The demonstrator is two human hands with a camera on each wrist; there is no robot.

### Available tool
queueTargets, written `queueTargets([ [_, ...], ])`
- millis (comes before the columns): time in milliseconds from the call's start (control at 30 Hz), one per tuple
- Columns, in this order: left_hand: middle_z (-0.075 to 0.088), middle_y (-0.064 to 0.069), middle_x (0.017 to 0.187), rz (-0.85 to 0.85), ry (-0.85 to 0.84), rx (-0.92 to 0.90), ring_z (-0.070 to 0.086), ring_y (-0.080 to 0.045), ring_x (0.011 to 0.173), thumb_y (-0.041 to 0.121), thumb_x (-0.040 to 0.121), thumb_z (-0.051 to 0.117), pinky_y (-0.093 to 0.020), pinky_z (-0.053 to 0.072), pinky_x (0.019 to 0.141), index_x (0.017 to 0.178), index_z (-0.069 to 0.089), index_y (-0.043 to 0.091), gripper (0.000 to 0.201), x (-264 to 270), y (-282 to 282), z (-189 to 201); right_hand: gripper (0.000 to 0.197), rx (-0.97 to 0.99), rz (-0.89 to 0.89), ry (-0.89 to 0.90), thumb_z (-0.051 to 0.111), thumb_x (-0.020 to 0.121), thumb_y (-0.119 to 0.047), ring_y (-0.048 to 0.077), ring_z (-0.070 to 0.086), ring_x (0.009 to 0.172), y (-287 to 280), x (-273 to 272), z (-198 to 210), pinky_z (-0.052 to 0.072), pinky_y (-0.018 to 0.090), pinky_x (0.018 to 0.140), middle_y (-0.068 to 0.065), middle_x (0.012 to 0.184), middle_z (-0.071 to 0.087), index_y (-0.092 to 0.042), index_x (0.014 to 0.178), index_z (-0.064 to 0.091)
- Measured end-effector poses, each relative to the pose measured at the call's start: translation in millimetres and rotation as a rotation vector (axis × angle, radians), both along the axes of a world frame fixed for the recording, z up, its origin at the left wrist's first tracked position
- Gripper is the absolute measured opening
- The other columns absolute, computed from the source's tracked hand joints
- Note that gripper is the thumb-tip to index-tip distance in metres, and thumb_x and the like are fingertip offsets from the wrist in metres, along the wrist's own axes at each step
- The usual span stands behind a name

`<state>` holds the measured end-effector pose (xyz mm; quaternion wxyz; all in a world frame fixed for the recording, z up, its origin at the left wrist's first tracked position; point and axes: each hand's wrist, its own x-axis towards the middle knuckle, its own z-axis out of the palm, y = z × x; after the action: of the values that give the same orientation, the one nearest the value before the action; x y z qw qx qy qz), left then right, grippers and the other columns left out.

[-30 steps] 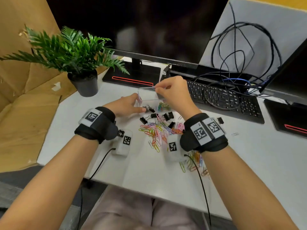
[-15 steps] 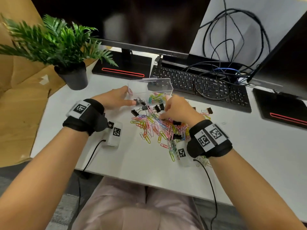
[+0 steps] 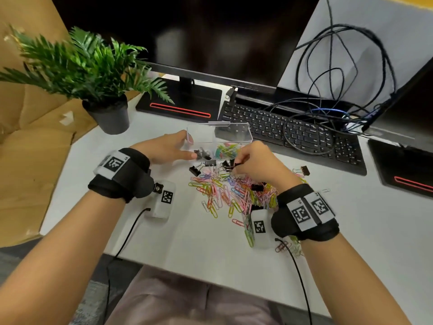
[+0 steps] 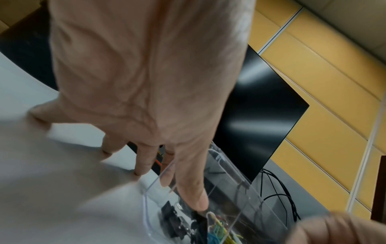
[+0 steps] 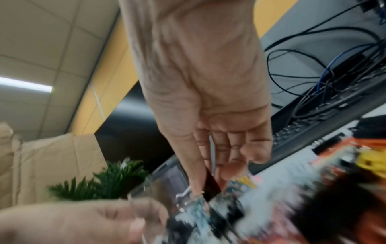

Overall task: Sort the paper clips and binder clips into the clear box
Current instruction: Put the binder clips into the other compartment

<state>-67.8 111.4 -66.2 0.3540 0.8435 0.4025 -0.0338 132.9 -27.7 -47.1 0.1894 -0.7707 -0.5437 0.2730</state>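
Observation:
The clear box (image 3: 234,134) stands open on the white desk, with black binder clips (image 3: 202,154) in its left part and coloured paper clips (image 3: 227,148) in its right part. My left hand (image 3: 180,150) rests against the box's left end, fingers (image 4: 144,163) straight and tips on the desk. Just in front of the box, my right hand (image 3: 239,164) pinches a black binder clip (image 5: 212,183) between thumb and forefinger. A pile of coloured paper clips (image 3: 225,191) lies below it, with loose binder clips (image 3: 194,171) at its far edge.
A potted plant (image 3: 105,113) stands to the left behind the box. A black keyboard (image 3: 293,134) draped with cables (image 3: 339,66) lies right behind it. Monitor stands (image 3: 180,102) sit at the back and far right. One brown binder clip (image 3: 304,170) lies apart on the right.
My right hand came down from above the box to the pile and now pinches a black binder clip near the box. The left hand has stayed at the box's left end.

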Motion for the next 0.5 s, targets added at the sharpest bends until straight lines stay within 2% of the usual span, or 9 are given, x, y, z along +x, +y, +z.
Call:
queueTargets([
  [133,0.052,-0.003,0.131,-0.004,0.017,0.008,0.049,-0.025,0.118,0.049,0.09,0.059,-0.041,0.037,0.104,0.128,0.043,0.023,0.049,0.8,0.1,-1.1,0.003,0.236,-0.087,0.131,0.075,0.081,-0.011,0.009,0.051,0.055,6.5,-3.8,22.5,0.04,0.014,0.048,-0.002,0.067,0.062,-0.01,0.079,0.072],
  [267,0.054,-0.001,0.122,-0.01,0.002,0.0,0.047,-0.024,0.115,0.045,0.09,0.06,-0.039,0.036,0.102,0.123,0.044,0.023,0.043,0.4,1.7,-3.0,0.001,0.472,-0.102,0.207,0.075,0.079,-0.012,0.003,0.054,0.06,22.6,-21.6,37.8,0.045,0.013,0.057,-0.004,0.068,0.064,-0.011,0.079,0.075],
  [333,0.054,0.0,0.118,-0.018,-0.024,-0.009,0.047,-0.024,0.113,0.04,0.091,0.061,-0.038,0.033,0.102,0.123,0.044,0.02,0.041,1.5,0.1,-0.9,0.004,0.508,-0.082,0.21,0.073,0.08,-0.008,-0.004,0.051,0.056,34.0,-29.7,38.3,0.042,0.008,0.057,-0.007,0.066,0.062,-0.01,0.081,0.076],
  [400,0.055,0.002,0.117,-0.025,-0.04,-0.011,0.048,-0.022,0.111,0.037,0.092,0.061,-0.038,0.03,0.104,0.122,0.045,0.019,0.039,1.9,-1.0,0.5,0.007,0.5,-0.071,0.157,0.071,0.08,-0.007,-0.006,0.05,0.054,44.5,-35.8,35.0,0.038,0.006,0.055,-0.011,0.063,0.059,-0.011,0.082,0.077],
  [433,0.055,0.003,0.117,-0.027,-0.044,-0.014,0.048,-0.021,0.11,0.037,0.092,0.061,-0.037,0.03,0.103,0.121,0.045,0.019,0.038,1.6,-0.9,1.0,0.008,0.489,-0.07,0.117,0.07,0.08,-0.009,-0.005,0.051,0.055,48.3,-38.5,33.0,0.037,0.007,0.056,-0.013,0.062,0.058,-0.012,0.083,0.077],
  [500,0.055,0.003,0.115,-0.029,-0.042,-0.017,0.048,-0.021,0.11,0.038,0.092,0.061,-0.035,0.033,0.098,0.119,0.044,0.021,0.036,0.7,0.5,0.4,0.01,0.45,-0.071,0.058,0.069,0.082,-0.012,0.0,0.056,0.064,52.5,-41.7,28.1,0.045,0.018,0.063,-0.01,0.068,0.063,-0.014,0.088,0.077],
])
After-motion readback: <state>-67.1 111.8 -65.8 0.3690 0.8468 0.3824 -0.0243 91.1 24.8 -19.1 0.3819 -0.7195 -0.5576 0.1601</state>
